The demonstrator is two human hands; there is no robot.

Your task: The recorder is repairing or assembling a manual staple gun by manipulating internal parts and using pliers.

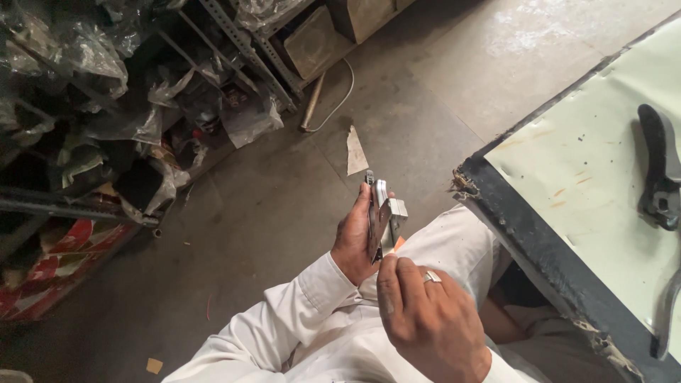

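A single head-worn camera looks steeply down from close above the person's lap. Both hands sit near, low in the middle. The floor (284, 213) fills the centre, cluttered shelves (106, 106) the left, and the tabletop (589, 163) the right edge.

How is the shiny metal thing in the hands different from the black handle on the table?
The metal part is silvery and boxy; the black handle is dark and curved. The metal part is held upright in the left hand, with the right hand at its lower end; the black handle lies flat on the table, untouched. Both look like hardware pieces.
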